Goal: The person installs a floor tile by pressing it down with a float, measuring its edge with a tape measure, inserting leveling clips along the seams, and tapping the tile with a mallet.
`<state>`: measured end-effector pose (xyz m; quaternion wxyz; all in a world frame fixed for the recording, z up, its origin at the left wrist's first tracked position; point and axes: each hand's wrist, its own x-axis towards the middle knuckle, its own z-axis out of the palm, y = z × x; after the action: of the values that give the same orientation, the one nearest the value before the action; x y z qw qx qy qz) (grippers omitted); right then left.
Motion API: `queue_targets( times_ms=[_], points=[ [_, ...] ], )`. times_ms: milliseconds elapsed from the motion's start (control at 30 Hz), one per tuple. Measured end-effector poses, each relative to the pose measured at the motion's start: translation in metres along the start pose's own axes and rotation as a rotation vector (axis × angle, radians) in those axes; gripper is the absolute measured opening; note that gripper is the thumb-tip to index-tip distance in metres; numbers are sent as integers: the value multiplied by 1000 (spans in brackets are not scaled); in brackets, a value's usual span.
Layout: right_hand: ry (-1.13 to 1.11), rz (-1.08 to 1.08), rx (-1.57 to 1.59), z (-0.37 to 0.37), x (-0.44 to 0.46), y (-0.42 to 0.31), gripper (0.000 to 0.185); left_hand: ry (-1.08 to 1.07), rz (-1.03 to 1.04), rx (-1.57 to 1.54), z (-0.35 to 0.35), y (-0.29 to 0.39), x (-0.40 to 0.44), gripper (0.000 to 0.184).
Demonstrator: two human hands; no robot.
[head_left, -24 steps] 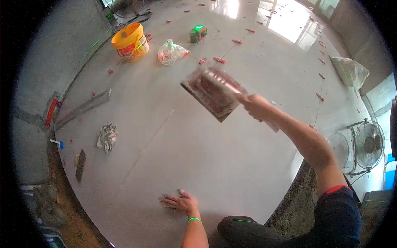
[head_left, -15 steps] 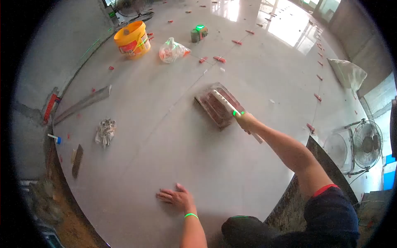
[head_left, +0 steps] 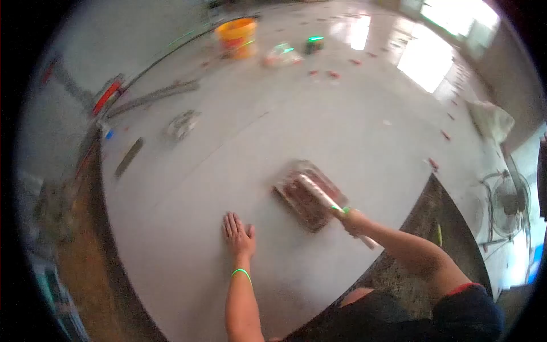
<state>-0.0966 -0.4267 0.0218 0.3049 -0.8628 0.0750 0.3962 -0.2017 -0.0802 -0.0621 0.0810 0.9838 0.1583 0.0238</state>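
Note:
My right hand [head_left: 354, 222] is wrapped round the pale handle of a tile beater [head_left: 313, 215], a broad rectangular block with a worn reddish-brown top and grey edges. The beater lies on or just over the large grey floor tiles [head_left: 188, 228]; I cannot tell which. To its left, my left hand [head_left: 239, 239] rests flat on the tile with fingers stretched out, holding nothing. A thin joint line runs across the tiles, up and left of the beater.
A yellow bucket [head_left: 237, 39], a plastic bag [head_left: 282, 56] and a green-lit laser level [head_left: 314, 44] stand farther off. Crumpled material [head_left: 183, 124] and a flat strip [head_left: 130, 157] lie left. Red levelling wedges [head_left: 333, 74] dot the joints. A fan [head_left: 508, 202] stands right, past a dark tile-less strip [head_left: 421, 228].
My view has shifted, so the floor and bucket appear farther right. My left hand has moved forward on the tile. My right hand and the beater have come nearer to me.

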Motion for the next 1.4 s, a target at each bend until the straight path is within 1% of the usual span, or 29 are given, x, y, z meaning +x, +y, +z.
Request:
queue_targets(
  times_ms=[100, 133, 167, 200, 233, 267, 333, 367, 433, 500, 533, 600, 633, 733, 800, 867, 900, 967, 1000, 1033, 1067, 1100, 1167, 1200, 1233, 1267, 1333, 1367, 1400],
  points=[
    [-265, 121, 212, 22, -37, 41, 50, 74, -329, -52, -28, -83, -120, 77],
    [-224, 11, 69, 32, -39, 38, 50, 39, -507, 8, -35, -111, -166, 78],
    [-168, -94, -85, 42, -41, 34, 51, 60, -604, 33, -35, -134, -216, 78],
    [-97, -187, -237, 51, -42, 31, 51, 142, -899, 41, -29, -147, -259, 79],
    [67, -611, -419, 65, -19, 35, 56, 226, -1174, 40, -26, -155, -287, 80],
    [-52, -496, -288, 78, -20, -1, 58, 242, -1225, 41, -24, -155, -297, 80],
    [-149, -414, -257, 113, -72, -108, 59, 244, -1219, 98, -33, -152, -301, 82],
    [-130, -458, -373, 126, -107, -164, 58, 265, -1264, 93, -37, -150, -299, 82],
    [-113, -670, -426, 150, -146, -242, 53, 222, -1218, 104, -41, -146, -296, 83],
    [-175, -1125, -233, 167, -173, -293, 48, 179, -1256, 128, -50, -140, -289, 83],
    [-198, -1135, -251, 180, -181, -310, 48, 215, -1260, 84, -51, -139, -286, 83],
    [-92, -1418, -181, 210, -203, -332, 44, 248, -1276, 33, -52, -140, -294, 84],
    [-55, -1499, -251, 226, -173, -317, 41, 224, -1266, 58, -51, -139, -293, 84],
    [-87, -1351, -521, 274, -95, -260, 37, 200, -1275, 48, -48, -144, -289, 84],
    [-250, -983, -597, 281, -60, -256, 39, 173, -1278, 20, -46, -141, -285, 84],
    [-459, -550, -458, 279, -73, -293, 40, 209, -1276, -26, -43, -137, -284, 84],
    [-497, -503, -417, 280, -94, -319, 41, 207, -1277, -33, -40, -135, -286, 84],
    [-424, -564, -540, 283, -156, -371, 50, 198, -1257, -41, -35, -139, -284, 83],
    [-627, -819, -372, 280, -150, -385, 54, 192, -1251, -44, -34, -139, -284, 82],
    [-562, -881, -373, 281, -191, -405, 55, 187, -1255, -45, -37, -139, -285, 82],
    [-298, -1014, -387, 289, -234, -418, 54, 178, -1263, -43, -38, -137, -286, 81],
    [-307, -1013, -392, 298, -230, -422, 54, 173, -1272, -43, -37, -137, -285, 81],
    [-177, -1315, -165, 326, -214, -419, 55, 198, -1258, -80, -34, -137, -287, 81],
    [-43, -1366, -286, 337, -201, -403, 54, 208, -1257, -94, -32, -137, -287, 81],
    [-18, -1376, -298, 355, -158, -377, 55, 237, -1236, -92, -31, -136, -289, 80],
    [-11, -1356, -605, 365, -107, -349, 51, 257, -1230, -93, -33, -136, -288, 80],
    [-229, -1263, -513, 375, -79, -306, 37, 276, -1240, -103, -42, -131, -286, 79],
    [-328, -1206, -466, 379, -66, -285, 40, 280, -1249, -105, -48, -136, -285, 79],
    [-353, -1071, -542, 370, -60, -275, 39, 288, -1255, -115, -48, -136, -282, 79]
  ],
)
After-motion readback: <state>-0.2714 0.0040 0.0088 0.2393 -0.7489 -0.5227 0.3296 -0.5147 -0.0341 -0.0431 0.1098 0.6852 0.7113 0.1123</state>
